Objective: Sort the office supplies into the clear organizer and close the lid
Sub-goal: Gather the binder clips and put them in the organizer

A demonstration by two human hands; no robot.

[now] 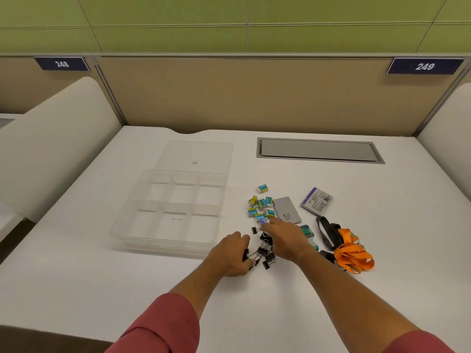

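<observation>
A clear organizer (119, 226) with several empty compartments lies open on the white desk, its clear lid (219, 151) lying behind it. To its right lies a pile of black binder clips (265, 253). My left hand (233, 253) curls its fingers round clips at the pile's left side. My right hand (285, 238) lies flat over the pile's right side, fingers stretched toward several small blue and yellow erasers (260, 206). A grey box (286, 210), a purple booklet (316, 201) and orange and black lanyards (349, 252) lie further right.
A grey cable hatch (318, 150) is set in the desk behind the supplies. Tan partition panels with signs 248 and 249 stand at the back, and white dividers flank the desk on both sides.
</observation>
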